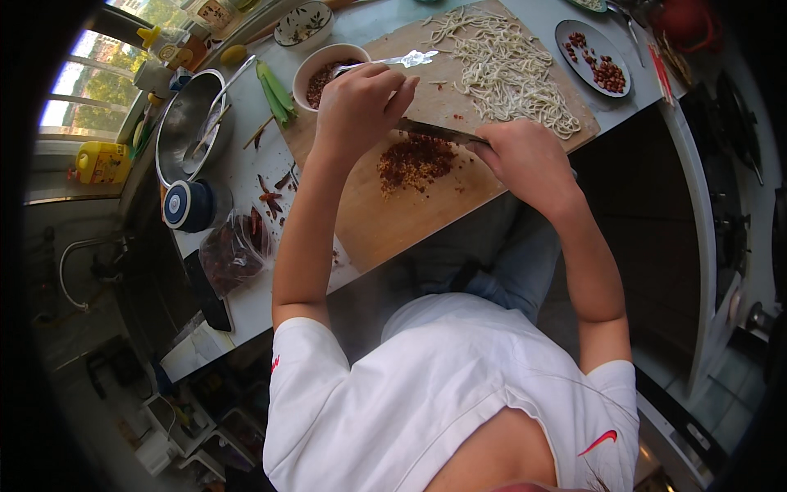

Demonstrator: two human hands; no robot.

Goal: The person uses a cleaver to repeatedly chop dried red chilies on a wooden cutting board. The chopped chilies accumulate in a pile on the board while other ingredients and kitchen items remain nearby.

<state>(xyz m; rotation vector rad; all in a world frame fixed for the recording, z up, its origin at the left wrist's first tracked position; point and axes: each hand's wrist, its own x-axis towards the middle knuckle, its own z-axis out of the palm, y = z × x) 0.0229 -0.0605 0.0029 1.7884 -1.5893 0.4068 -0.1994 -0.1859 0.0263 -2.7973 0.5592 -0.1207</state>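
Observation:
My right hand [529,163] grips the handle of a kitchen knife [446,132], its dark blade pointing left over the wooden board [393,237]. Below the blade lies a pile of chopped dried red chilli and pale crumbs [415,163]. At the blade's far end is my left hand [363,107], fingers bent; its fingertips are partly hidden, so whether it touches the blade is unclear. Just beyond this hand stands a bowl [301,80] of chopped reddish bits. A spoon with a decorated pale handle [418,59] rests in the bowl, partly covered by my left hand.
Floured noodles [504,64] cover the board's far right. Beyond are a plate of red-skinned nuts [565,43] and red chopsticks [660,74]. Leftward sit a metal basin [166,147], green stalks [275,92], a blue-lidded jar [184,206], a bag of dried chillies [230,258] and a phone-like black slab [206,292].

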